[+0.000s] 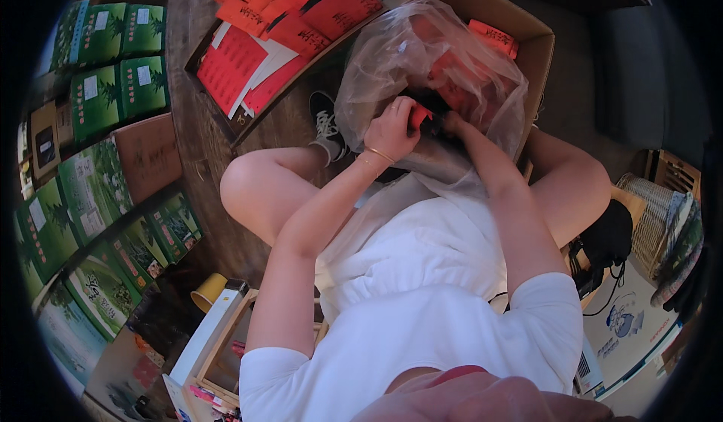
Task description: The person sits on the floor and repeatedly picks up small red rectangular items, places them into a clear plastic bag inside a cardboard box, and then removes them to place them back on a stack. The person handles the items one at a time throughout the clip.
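Observation:
Between my knees stands a cardboard box (535,66) lined with a clear plastic bag (390,54). My left hand (391,128), with a thin bracelet at its wrist, holds a small red packet (421,115) over the bag's mouth. My right hand (453,123) reaches into the bag beside that packet. Its fingertips are at some dark material (432,102), and what they grip is hidden. More red packets show through the plastic, and one red packet (492,39) lies against the box's back right side.
A tray (240,134) at the upper left carries rows of red packets (305,9) and red printed sheets (231,69). Green cartons (96,179) are stacked along the left. A yellow cup (209,292) lies near a wooden frame. To the right are a wicker basket (649,213) and a black bag (607,230).

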Action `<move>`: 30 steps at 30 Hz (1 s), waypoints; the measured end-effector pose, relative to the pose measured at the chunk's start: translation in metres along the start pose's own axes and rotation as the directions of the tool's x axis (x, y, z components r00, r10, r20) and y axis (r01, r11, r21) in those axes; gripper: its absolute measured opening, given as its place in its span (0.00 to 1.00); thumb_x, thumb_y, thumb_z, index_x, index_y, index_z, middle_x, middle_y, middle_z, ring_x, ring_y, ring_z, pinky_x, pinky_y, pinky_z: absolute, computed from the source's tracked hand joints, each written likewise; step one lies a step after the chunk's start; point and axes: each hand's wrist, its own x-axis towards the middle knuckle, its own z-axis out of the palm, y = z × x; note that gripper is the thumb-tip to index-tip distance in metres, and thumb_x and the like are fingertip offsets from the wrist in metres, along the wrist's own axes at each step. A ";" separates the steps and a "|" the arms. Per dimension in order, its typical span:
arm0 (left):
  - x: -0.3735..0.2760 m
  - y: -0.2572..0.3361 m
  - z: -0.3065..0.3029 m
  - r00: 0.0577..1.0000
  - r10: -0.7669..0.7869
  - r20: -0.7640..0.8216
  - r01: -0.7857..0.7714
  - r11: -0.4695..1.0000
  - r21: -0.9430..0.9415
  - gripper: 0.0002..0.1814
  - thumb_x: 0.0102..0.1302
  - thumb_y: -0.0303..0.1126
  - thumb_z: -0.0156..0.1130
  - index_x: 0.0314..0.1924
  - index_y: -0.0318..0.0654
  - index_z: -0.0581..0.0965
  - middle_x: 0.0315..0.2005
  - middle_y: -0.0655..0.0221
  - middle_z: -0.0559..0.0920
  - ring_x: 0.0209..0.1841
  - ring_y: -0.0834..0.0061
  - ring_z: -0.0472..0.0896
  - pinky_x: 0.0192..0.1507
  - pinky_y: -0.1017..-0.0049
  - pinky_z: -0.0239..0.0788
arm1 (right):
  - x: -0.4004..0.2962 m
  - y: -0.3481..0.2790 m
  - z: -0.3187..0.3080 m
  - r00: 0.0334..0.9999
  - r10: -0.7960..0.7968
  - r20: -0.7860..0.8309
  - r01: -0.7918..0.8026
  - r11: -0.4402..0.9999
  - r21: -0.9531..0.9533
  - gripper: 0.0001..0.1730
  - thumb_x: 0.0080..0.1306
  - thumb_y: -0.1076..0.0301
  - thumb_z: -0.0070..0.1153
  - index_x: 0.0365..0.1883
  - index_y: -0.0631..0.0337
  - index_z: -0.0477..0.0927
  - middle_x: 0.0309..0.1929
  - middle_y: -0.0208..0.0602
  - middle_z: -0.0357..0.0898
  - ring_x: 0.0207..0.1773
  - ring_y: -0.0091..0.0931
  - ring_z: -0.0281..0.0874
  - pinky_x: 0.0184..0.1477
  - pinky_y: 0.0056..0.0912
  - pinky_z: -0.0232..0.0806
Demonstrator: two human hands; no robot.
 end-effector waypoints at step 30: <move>-0.001 -0.002 0.005 0.995 0.068 -0.073 -0.068 0.998 0.001 0.30 0.41 0.23 0.65 0.49 0.42 0.70 0.51 0.65 0.77 0.53 0.62 0.78 0.45 0.67 0.76 | 0.060 0.017 0.072 0.991 0.077 -0.112 0.027 0.699 0.715 0.22 0.51 0.51 0.62 0.36 0.59 0.85 0.37 0.46 0.84 0.39 0.35 0.83 0.43 0.36 0.74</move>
